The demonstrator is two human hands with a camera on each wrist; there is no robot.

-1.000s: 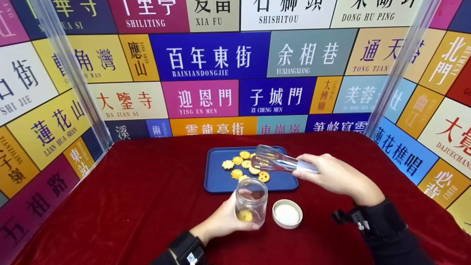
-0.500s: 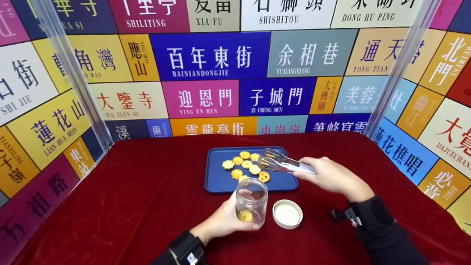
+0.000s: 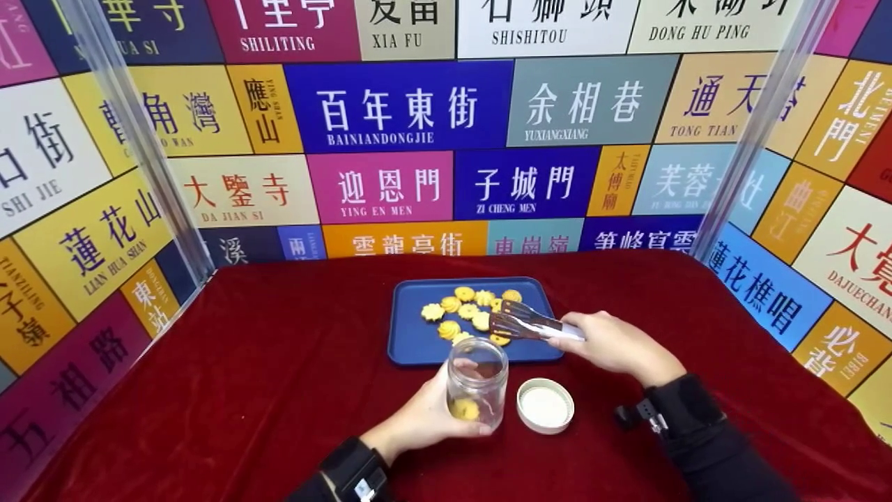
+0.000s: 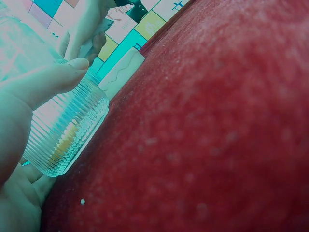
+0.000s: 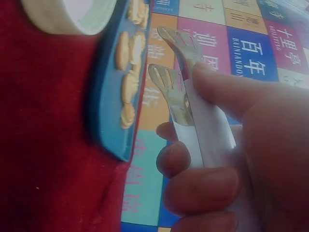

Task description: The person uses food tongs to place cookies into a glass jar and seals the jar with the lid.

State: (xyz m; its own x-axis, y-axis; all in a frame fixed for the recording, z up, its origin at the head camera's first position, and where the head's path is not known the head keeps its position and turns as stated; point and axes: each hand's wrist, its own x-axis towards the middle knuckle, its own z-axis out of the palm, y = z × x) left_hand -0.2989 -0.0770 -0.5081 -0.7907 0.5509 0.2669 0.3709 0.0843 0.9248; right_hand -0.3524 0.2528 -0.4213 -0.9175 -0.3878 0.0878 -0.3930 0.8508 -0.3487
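Observation:
In the head view my left hand [image 3: 421,415] grips a clear glass jar [image 3: 479,380], its open mouth up. A yellow cookie [image 3: 464,409] lies at the jar's bottom; the left wrist view shows ribbed glass around it. My right hand [image 3: 613,341] holds metal tongs [image 3: 526,324] with slotted heads and white handles, the thumb on one arm and fingers on the other. Their two heads stand apart over the right part of a blue tray [image 3: 408,348], close to several cookies [image 3: 449,330]. Whether they touch a cookie I cannot tell. The jar hides part of the tray's front edge.
A round lid [image 3: 546,406], pale with a white inside, lies upturned right of the jar. Dark red cloth [image 3: 279,390] covers the table. Walls of coloured sign panels [image 3: 397,104] stand behind and at both sides.
My right hand has moved the tongs slightly nearer to me, over the tray's right side, uncovering cookies farther back. The left hand and jar have stayed in place.

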